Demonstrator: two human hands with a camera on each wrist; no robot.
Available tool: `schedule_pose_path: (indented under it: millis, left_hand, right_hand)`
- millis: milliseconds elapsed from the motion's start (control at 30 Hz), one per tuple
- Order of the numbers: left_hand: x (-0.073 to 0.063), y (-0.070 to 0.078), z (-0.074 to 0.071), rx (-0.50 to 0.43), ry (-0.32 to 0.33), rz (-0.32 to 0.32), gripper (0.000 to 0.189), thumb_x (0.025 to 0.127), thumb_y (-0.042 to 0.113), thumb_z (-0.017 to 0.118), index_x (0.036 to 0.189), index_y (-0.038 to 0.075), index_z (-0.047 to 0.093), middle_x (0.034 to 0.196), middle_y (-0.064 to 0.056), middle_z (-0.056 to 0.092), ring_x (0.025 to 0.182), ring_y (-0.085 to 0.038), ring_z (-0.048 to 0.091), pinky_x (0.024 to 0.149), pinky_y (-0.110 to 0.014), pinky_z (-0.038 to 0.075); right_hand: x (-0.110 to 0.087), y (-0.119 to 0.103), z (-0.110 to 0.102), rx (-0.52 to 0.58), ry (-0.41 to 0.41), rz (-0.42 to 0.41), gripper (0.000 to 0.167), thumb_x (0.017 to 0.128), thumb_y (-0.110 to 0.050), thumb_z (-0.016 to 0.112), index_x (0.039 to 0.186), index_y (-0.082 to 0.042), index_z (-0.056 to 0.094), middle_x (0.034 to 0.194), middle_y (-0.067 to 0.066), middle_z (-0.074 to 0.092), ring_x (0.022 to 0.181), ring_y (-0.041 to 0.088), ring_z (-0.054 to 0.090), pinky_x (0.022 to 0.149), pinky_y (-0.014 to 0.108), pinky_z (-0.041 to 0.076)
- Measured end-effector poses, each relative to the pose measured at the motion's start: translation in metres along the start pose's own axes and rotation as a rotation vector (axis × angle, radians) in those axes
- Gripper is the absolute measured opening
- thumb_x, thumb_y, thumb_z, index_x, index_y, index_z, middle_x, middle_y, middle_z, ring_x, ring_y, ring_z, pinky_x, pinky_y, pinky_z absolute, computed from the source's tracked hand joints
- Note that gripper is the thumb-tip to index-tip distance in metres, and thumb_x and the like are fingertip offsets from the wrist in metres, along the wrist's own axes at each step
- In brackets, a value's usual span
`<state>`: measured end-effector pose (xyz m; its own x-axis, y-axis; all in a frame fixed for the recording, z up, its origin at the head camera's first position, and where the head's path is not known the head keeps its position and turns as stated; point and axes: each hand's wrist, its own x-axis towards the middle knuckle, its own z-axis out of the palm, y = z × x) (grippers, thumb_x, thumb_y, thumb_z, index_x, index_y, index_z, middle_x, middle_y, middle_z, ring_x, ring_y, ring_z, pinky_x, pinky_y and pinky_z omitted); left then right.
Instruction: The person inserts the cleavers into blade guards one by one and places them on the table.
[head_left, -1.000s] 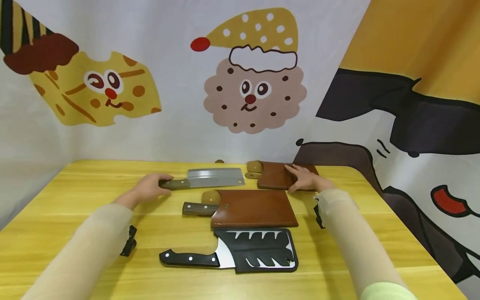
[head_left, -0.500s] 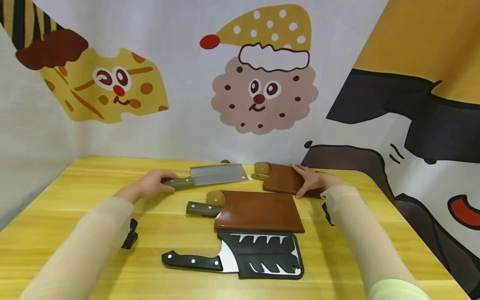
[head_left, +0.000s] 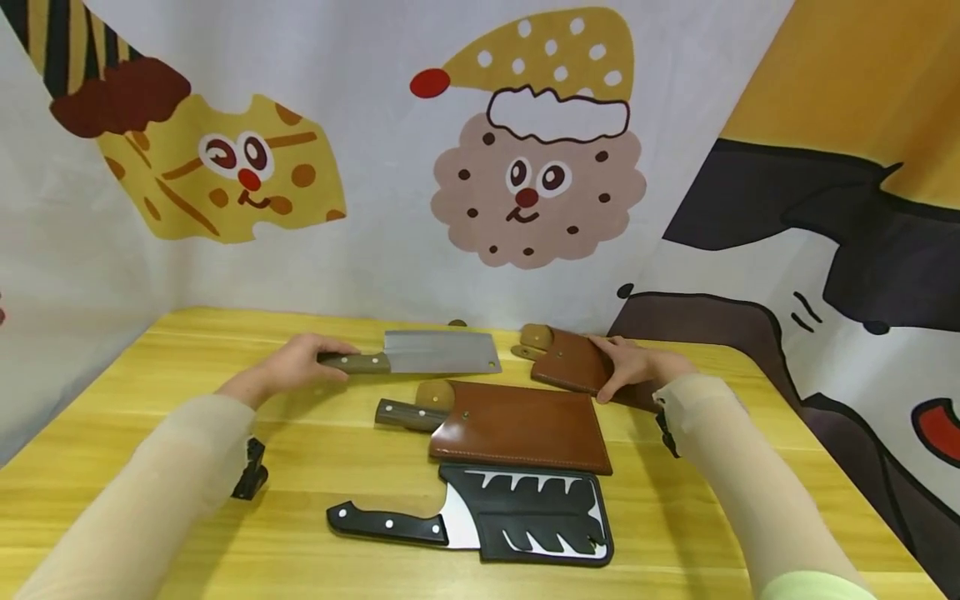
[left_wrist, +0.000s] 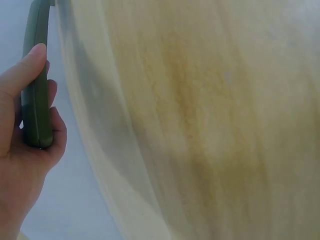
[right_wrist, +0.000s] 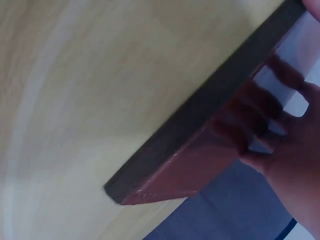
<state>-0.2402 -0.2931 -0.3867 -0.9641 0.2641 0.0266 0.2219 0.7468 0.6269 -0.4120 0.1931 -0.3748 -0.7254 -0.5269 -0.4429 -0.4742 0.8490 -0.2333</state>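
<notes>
My left hand [head_left: 303, 364] grips the brown handle of a bare cleaver [head_left: 442, 352] at the back of the table, its blade pointing right. In the left wrist view, the thumb and curled fingers wrap the cleaver handle [left_wrist: 37, 107]. At the back right, my right hand [head_left: 633, 367] holds a small brown leather knife sheath [head_left: 572, 362], thumb at its near edge and fingers over the top. A tan strap shows at the sheath's left end. The right wrist view shows fingers [right_wrist: 270, 145] on the sheath's reddish face, beside its dark edge.
A larger brown leather sheath [head_left: 525, 425] with a dark-handled knife in it lies mid-table. Nearer stands a black-handled cleaver [head_left: 390, 525] in a black and white cover [head_left: 543, 517], lying flat. A printed cloth [head_left: 382, 250] hangs behind the wooden table [head_left: 285, 517].
The small sheath has turned clockwise under my right hand, its right end coming nearer. The cleaver in my left hand has shifted slightly in angle. The head view has swung a little left.
</notes>
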Motion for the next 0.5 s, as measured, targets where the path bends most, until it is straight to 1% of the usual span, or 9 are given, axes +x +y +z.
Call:
schedule_pose_path:
  millis: [100, 200, 267, 367, 500]
  left_hand:
    - [0.0, 0.004, 0.001, -0.01, 0.002, 0.012, 0.044, 0.085, 0.009, 0.067, 0.126, -0.002, 0.057, 0.125, -0.025, 0.057, 0.108, -0.036, 0.058, 0.086, -0.045, 0.049]
    - [0.001, 0.008, -0.001, -0.019, 0.025, 0.014, 0.043, 0.084, 0.009, 0.067, 0.125, -0.001, 0.058, 0.122, -0.024, 0.06, 0.095, -0.027, 0.061, 0.077, -0.036, 0.05]
    - [0.001, 0.011, -0.003, -0.021, 0.048, 0.017, 0.042, 0.084, 0.008, 0.068, 0.124, -0.001, 0.059, 0.119, -0.024, 0.061, 0.087, -0.021, 0.06, 0.072, -0.031, 0.048]
    - [0.002, 0.017, -0.007, -0.026, 0.075, 0.017, 0.041, 0.083, 0.008, 0.068, 0.123, 0.0, 0.061, 0.117, -0.024, 0.062, 0.084, -0.018, 0.059, 0.071, -0.029, 0.048]
    - [0.005, 0.024, -0.012, -0.022, 0.08, 0.03, 0.041, 0.083, 0.009, 0.068, 0.123, 0.001, 0.061, 0.117, -0.023, 0.063, 0.088, -0.02, 0.06, 0.073, -0.031, 0.049]
  right_hand:
    - [-0.007, 0.001, 0.001, -0.079, 0.067, -0.011, 0.123, 0.063, -0.051, 0.079, 0.15, -0.001, 0.007, 0.143, 0.036, 0.02, 0.129, 0.053, 0.023, 0.098, 0.065, 0.029]
    - [-0.013, -0.002, 0.0, -0.155, 0.132, -0.02, 0.122, 0.063, -0.053, 0.078, 0.149, -0.001, 0.011, 0.14, 0.035, 0.026, 0.125, 0.052, 0.028, 0.097, 0.064, 0.03]
    - [-0.016, -0.005, -0.002, -0.18, 0.168, -0.036, 0.12, 0.063, -0.052, 0.078, 0.149, 0.0, 0.013, 0.138, 0.035, 0.029, 0.123, 0.052, 0.031, 0.097, 0.064, 0.031]
    - [-0.021, -0.009, -0.004, -0.201, 0.202, -0.069, 0.118, 0.063, -0.051, 0.079, 0.148, 0.001, 0.015, 0.135, 0.034, 0.033, 0.121, 0.052, 0.034, 0.097, 0.064, 0.031]
    - [-0.027, -0.017, -0.006, -0.211, 0.201, -0.099, 0.117, 0.064, -0.05, 0.078, 0.149, -0.001, 0.016, 0.137, 0.034, 0.032, 0.124, 0.051, 0.033, 0.099, 0.065, 0.03]
